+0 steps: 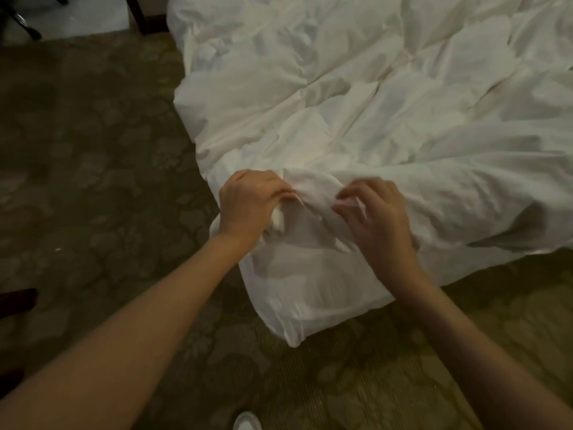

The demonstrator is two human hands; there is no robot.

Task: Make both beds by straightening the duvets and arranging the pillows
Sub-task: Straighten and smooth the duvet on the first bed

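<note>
A duvet (387, 103) covers the bed, its near corner hanging to the carpet (93, 150). Both hands, left hand (251, 203) and right hand (375, 212), sit on that corner.

Bare forearms without sleeves, bare hands (248, 203), and a white shoe (247, 422) below

1. Looks like a hotel bedroom, seen from above, at the corner of a bed.
2. Shown by a rumpled white duvet (372, 97) spread across the bed, one corner hanging down to the floor.
3. Shown also by dim, patterned wall-to-wall carpet (93, 169) in brown and olive tones, typical of guest rooms.
4. Hinted at by dark wooden furniture legs (138, 13) and a wheeled chair base (21, 21) at the top left.
</note>
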